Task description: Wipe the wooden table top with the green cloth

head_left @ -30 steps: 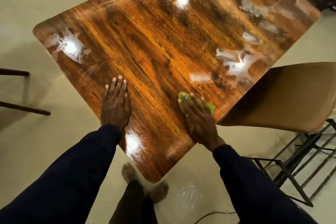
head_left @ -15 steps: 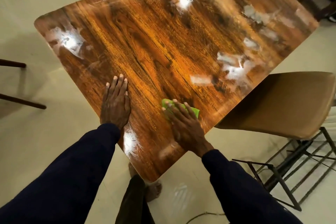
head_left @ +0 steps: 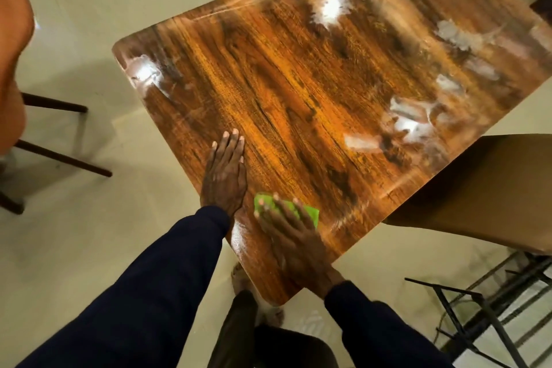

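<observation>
The cloth (head_left: 310, 212) sits by the near corner of the desk (head_left: 298, 84). It looks soft, light and prone to bunching, so it is best driven under a flat palm rather than pinched. The right grip (head_left: 294, 236) presses it with fingers straight and spread. The left grip (head_left: 225, 176) lies flat just beside it, fingers straight, bracing.

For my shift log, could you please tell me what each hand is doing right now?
Left hand: open, resting flat on the wooden table top.
Right hand: open, pressing the green cloth onto the table.
</observation>
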